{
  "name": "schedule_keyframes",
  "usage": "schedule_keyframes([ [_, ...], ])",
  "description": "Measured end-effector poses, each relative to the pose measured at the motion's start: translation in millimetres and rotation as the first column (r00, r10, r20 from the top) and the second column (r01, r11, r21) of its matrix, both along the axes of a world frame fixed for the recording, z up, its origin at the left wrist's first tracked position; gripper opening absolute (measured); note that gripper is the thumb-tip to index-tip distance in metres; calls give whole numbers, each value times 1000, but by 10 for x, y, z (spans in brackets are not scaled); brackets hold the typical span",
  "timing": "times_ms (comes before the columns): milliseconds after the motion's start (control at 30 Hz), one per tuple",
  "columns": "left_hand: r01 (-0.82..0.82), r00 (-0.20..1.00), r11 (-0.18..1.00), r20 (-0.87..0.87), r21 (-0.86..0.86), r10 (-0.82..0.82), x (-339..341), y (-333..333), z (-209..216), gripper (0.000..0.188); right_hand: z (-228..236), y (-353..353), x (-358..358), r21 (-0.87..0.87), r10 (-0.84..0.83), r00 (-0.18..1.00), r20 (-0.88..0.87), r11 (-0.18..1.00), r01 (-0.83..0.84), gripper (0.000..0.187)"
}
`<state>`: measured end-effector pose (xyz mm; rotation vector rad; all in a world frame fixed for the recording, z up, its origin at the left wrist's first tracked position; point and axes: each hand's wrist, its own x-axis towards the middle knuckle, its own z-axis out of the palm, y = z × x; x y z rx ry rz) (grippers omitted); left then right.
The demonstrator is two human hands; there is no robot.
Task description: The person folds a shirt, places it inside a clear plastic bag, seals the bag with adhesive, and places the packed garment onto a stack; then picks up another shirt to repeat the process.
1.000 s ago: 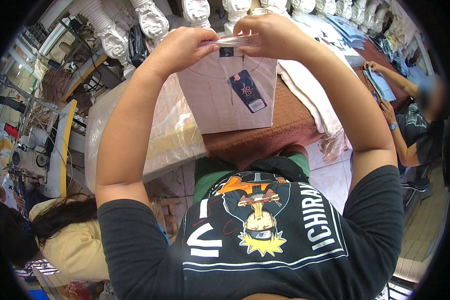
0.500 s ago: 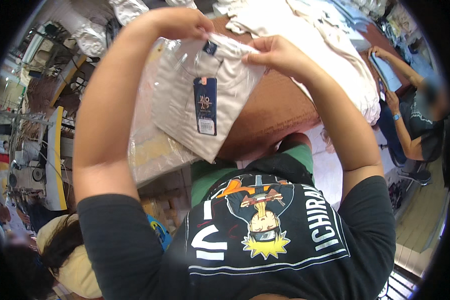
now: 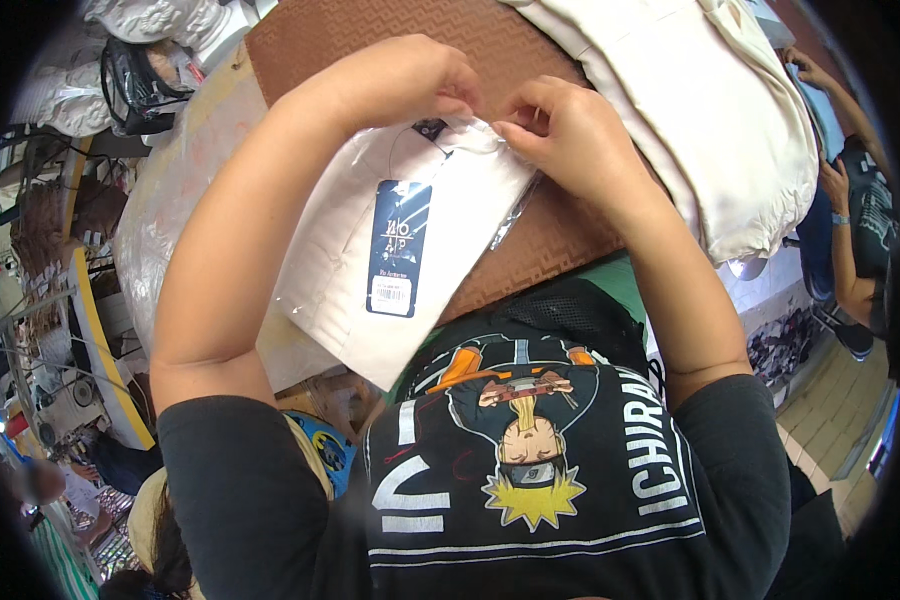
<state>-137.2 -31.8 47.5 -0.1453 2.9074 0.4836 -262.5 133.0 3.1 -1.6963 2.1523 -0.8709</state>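
Observation:
A folded off-white shirt [image 3: 340, 270] lies inside a clear plastic bag [image 3: 515, 222], tilted, its lower corner near my body. A dark blue hang tag [image 3: 400, 245] with a white sticker shows on its front, tied by a thin string. At the bag's far edge, near the collar, my left hand [image 3: 435, 80] has its fingers curled and closed on the plastic. Close beside it on the right, my right hand [image 3: 560, 130] pinches the same edge between thumb and forefinger. The fingertips are partly hidden.
Beneath is a table with a brown patterned cover [image 3: 540, 245]. Off-white garments [image 3: 710, 120] are piled at its right, and clear plastic [image 3: 180, 220] spreads on the left. At the far right a co-worker's hands [image 3: 830, 185] hold light blue cloth [image 3: 822, 115].
My hands have come closer together along the bag's far edge. The view has shifted, and the bagged shirt now sits lower and flatter in it.

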Motion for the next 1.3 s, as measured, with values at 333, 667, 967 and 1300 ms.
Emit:
schedule_keyframes([
  [333, 91, 993, 990, 85, -111, -82, -73, 29, -199, 15, -198, 12, 95, -34, 47, 987, -156, 998, -53, 18],
  [667, 191, 976, 951, 154, -243, -156, -143, 83, -190, 15, -232, 42, 104, -55, 29, 993, -114, 998, -35, 20],
  [967, 70, 996, 995, -46, -74, -74, -26, 91, -294, 19, -250, 119, 72, -43, -6, 1000, -14, 999, 5, 22],
  [1300, 78, 997, 996, 21, -30, -78, -94, 66, -311, 21, -255, 144, 78, -71, -27, 999, -24, 997, 26, 22],
])
